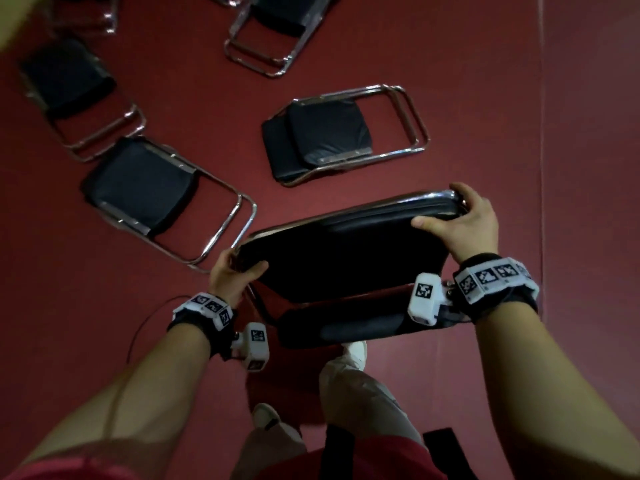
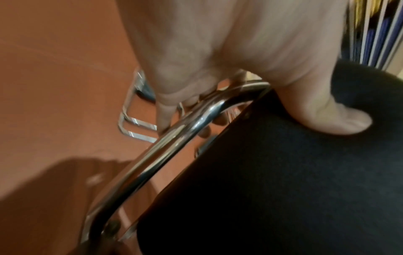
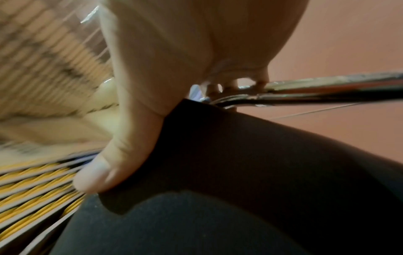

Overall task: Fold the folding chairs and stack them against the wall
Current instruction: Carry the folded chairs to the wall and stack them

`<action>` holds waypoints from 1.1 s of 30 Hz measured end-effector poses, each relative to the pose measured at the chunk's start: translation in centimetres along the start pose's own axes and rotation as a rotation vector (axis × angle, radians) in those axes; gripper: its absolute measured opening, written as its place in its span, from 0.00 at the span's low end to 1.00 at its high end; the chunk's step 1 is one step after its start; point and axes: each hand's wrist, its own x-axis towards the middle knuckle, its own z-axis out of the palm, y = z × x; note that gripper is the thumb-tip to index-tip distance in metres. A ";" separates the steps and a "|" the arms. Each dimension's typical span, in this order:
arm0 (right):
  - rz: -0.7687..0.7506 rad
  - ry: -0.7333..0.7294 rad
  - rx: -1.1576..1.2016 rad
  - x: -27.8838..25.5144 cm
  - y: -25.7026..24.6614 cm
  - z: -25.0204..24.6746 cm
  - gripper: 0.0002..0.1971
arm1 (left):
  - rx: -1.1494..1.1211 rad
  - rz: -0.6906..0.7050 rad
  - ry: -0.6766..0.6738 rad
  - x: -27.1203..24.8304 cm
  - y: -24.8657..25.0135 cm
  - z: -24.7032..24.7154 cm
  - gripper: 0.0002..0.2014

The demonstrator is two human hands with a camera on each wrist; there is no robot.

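I hold a black padded folding chair (image 1: 339,258) with a chrome frame by its backrest, above the red floor. My left hand (image 1: 231,276) grips the backrest's left corner, thumb on the black pad and fingers curled behind the chrome tube (image 2: 185,124). My right hand (image 1: 464,220) grips the right corner the same way, its thumb (image 3: 113,165) pressed on the padding (image 3: 250,163). The chair's seat (image 1: 346,323) shows below the backrest, close to my legs. Whether the chair is fully folded, I cannot tell.
Several folded black chairs lie flat on the red carpet: one ahead (image 1: 343,136), one to the left (image 1: 162,199), others farther back (image 1: 69,84) (image 1: 277,29). A lighter red strip (image 1: 588,133) runs along the right. My white shoes (image 1: 353,355) stand under the chair.
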 end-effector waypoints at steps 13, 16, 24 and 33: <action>-0.361 -0.357 0.169 -16.5 -23.7 23.8 0.60 | -0.268 0.072 0.531 -9.6 -4.7 -37.5 0.28; -0.446 -0.435 0.204 -22.0 -30.4 29.9 0.53 | -0.330 0.127 0.658 -12.6 -5.2 -46.7 0.28; -0.622 -0.656 0.288 -33.4 -46.1 44.6 0.36 | -0.491 0.208 0.992 -20.0 -7.6 -64.6 0.34; -0.699 -0.942 0.263 -42.6 -59.4 63.8 0.37 | -0.621 0.113 1.316 -20.2 -12.4 -78.7 0.35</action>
